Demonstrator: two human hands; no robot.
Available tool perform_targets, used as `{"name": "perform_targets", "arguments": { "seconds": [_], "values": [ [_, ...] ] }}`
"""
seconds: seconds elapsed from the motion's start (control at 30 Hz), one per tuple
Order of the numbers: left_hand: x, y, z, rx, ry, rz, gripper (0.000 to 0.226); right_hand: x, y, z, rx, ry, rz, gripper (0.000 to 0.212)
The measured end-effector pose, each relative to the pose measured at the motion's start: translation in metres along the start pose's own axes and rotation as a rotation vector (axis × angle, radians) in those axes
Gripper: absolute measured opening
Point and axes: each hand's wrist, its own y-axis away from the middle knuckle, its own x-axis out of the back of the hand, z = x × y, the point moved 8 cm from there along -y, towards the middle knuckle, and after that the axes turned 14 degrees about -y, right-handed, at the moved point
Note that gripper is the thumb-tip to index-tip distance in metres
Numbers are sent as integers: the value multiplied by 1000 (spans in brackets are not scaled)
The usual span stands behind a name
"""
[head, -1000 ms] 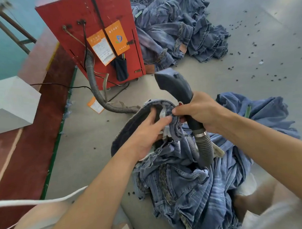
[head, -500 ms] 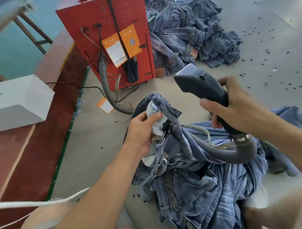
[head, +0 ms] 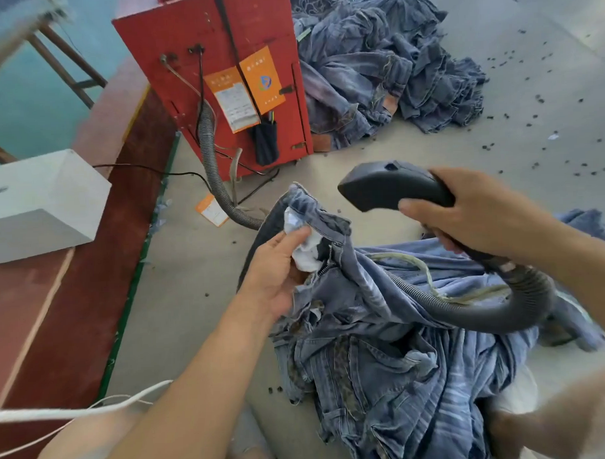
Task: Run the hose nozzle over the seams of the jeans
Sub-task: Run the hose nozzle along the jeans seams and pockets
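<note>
Denim jeans (head: 384, 346) bunch in the left hand (head: 278, 264); right hand (head: 472, 213) grips the nozzle (head: 388, 185) just beside, risking sucking loose lining.

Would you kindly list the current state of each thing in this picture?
Dark grey plastic hose nozzle: lifted off the denim, gripped by right hand.
Blue denim jeans: waistband raised, white pocket lining pinched by left hand.
Red metal machine: upright, ribbed grey hose attached.
</note>
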Motion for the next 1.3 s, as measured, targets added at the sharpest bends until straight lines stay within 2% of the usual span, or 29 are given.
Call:
{"name": "perform_targets", "arguments": {
  "seconds": [0.07,0.17,0.23,0.27,0.33,0.37,0.47,0.63,0.77,0.93,1.03,1.13,1.23,1.3],
  "values": [
    [12,-4,-1,45,24,50,32,-4,8,2,10,46,-56,22],
    [16,-4,-1,78,112,-1,53,-6,2,11,6,104,-39,19],
    [12,-4,-2,65,13,-40,84,-7,-3,18,3,156,-42,18],
    [16,-4,-7,83,-130,20,95,-9,-4,21,14,199,-59,18],
    [31,-7,-20,90,-427,214,78,-16,-4,28,54,320,-116,20],
    [34,-10,-24,76,-481,260,64,-22,-4,33,67,379,-159,22],
    [43,-14,-29,51,-391,291,51,-36,-6,52,59,513,-282,25],
    [54,-15,-36,54,-53,113,52,-51,-7,70,54,566,-336,27],
    [55,-7,-36,-27,100,-21,54,-74,-7,62,82,531,-371,24],
    [61,-1,-32,-58,84,-23,67,-79,-14,33,207,286,-180,27],
    [62,3,-26,-70,86,1,68,-44,-25,37,126,173,-74,28],
    [62,5,-25,-82,93,11,71,-28,-25,44,33,205,-170,26],
    [59,8,-27,-78,65,-27,73,-61,-18,37,28,189,-340,22],
    [58,9,-29,-71,58,-46,73,-83,-18,25,83,154,-367,22]
  ]
}}
